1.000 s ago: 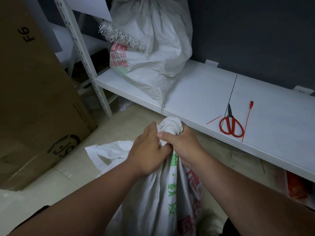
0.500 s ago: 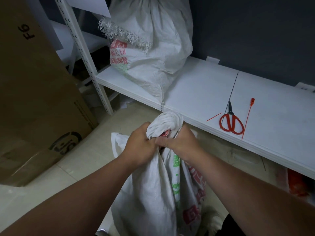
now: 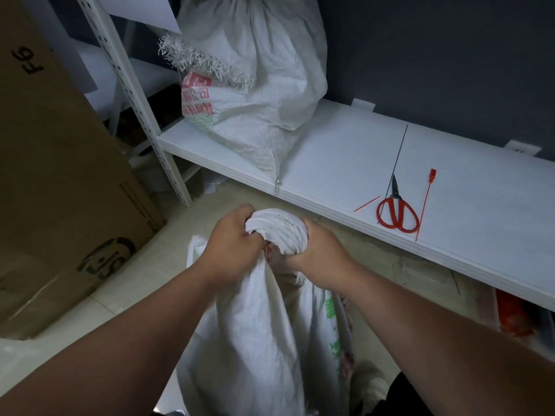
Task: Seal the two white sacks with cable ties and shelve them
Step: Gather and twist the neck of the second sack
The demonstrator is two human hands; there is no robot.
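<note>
Both fists clamped on the gathered neck of the sack [image 3: 258, 334], left hand [image 3: 232, 244] at nine o'clock, right hand [image 3: 312, 253] at three, likely bunching it tight for a tie. Sack body hanging below at six, on the floor. Cable tie [image 3: 426, 202] lying beside scissors [image 3: 398, 210] on the shelf [image 3: 330, 163] at two o'clock; second sack [image 3: 255, 85] shelved at twelve.

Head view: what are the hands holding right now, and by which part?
Both the left hand and the right hand grip the white sack on the floor by its twisted, gathered neck, one on each side.
</note>
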